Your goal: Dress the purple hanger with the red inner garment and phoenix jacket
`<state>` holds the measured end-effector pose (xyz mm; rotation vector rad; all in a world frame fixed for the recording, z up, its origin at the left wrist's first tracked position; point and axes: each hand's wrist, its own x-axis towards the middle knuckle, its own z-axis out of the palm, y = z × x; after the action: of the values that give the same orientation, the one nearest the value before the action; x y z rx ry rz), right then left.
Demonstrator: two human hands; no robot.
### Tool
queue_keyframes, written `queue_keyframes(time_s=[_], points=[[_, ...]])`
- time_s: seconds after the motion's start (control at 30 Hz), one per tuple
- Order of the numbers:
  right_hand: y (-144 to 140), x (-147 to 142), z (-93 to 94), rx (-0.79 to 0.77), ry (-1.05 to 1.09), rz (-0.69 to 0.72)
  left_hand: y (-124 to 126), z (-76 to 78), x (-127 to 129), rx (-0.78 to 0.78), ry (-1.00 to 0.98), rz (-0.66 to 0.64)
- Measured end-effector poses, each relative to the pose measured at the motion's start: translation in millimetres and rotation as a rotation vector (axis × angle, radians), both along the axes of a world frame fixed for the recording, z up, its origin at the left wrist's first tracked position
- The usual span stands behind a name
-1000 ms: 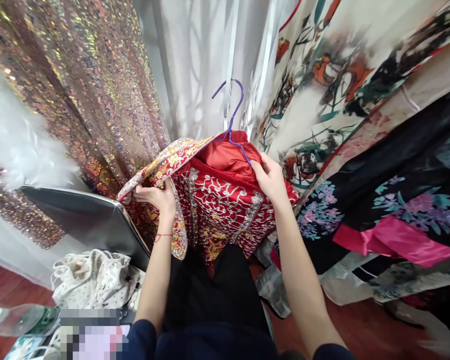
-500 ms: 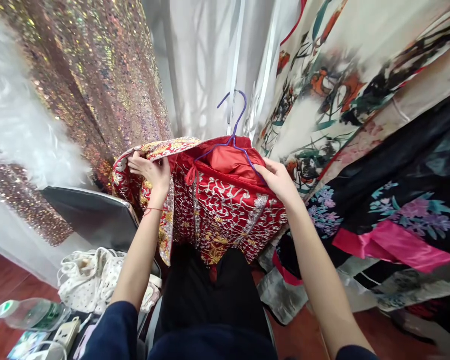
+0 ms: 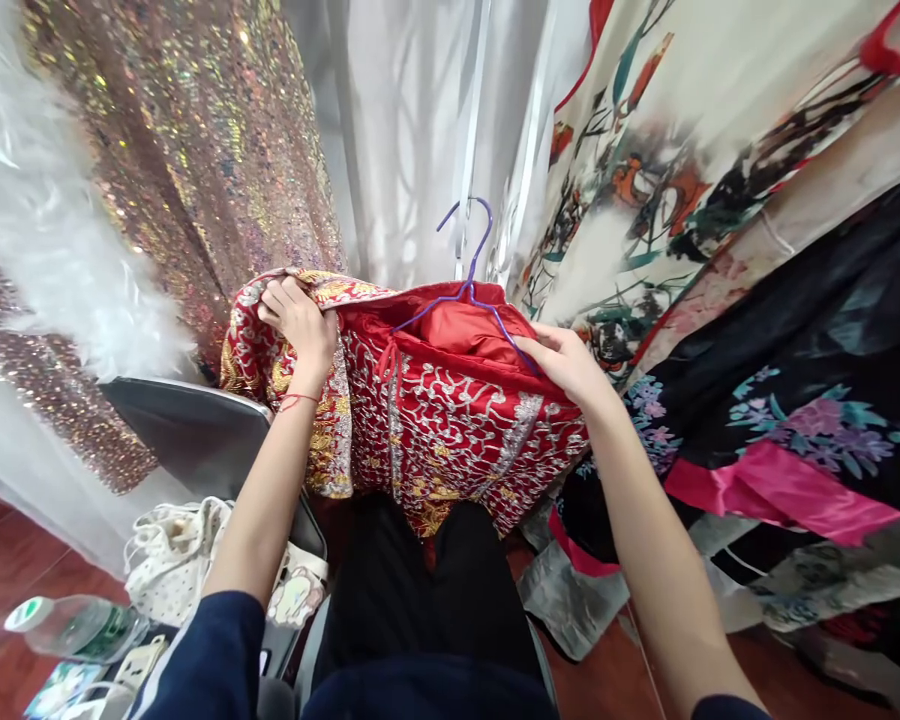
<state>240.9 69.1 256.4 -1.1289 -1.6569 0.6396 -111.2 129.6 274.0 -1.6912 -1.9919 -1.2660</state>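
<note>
**Reds, sequins and florals**

The embroidered satin garment is bright red, worked with silver scrolls and gold motifs; the thin wire hanger in it is purple; the sequinned hanging fabric glitters copper, gold and pink; the cream printed robe carries orange, teal and black flowers; the black floral robe shows purple and teal blooms with a hot-pink band.

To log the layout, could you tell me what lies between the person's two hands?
In the head view, the red embroidered garment on its purple hanger spans from left hand to right hand.
</note>
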Motion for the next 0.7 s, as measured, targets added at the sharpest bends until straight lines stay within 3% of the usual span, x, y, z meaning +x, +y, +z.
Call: queue_keyframes(time_s=[0.1, 0.3, 0.43, 0.53, 0.63, 0.7], points=[[-4, 6, 6.7, -0.061, -0.021, 0.051, -5, 2.2, 7, 0.059, -0.011, 0.114], [-6, 18, 20.1, -0.136, -0.161, 0.076, -4, -10.8, -5, 0.006, 0.057, 0.084], [-4, 34, 30.3, -0.183, -0.109, 0.065, -19, 16.0, -15, -0.164, 0.120, -0.077], [-8, 45, 31.8, -0.097, -0.031, 0.023, -46, 45.0, -16, -0.304, 0.162, -0.183], [-13, 54, 18.7, 0.064, 0.020, -0.067, -68, 59.2, -13, -0.291, 0.188, -0.134], [-16, 58, 4.5, 0.144, 0.052, -0.128, -74, 56.2, -13, -0.291, 0.195, -0.010]])
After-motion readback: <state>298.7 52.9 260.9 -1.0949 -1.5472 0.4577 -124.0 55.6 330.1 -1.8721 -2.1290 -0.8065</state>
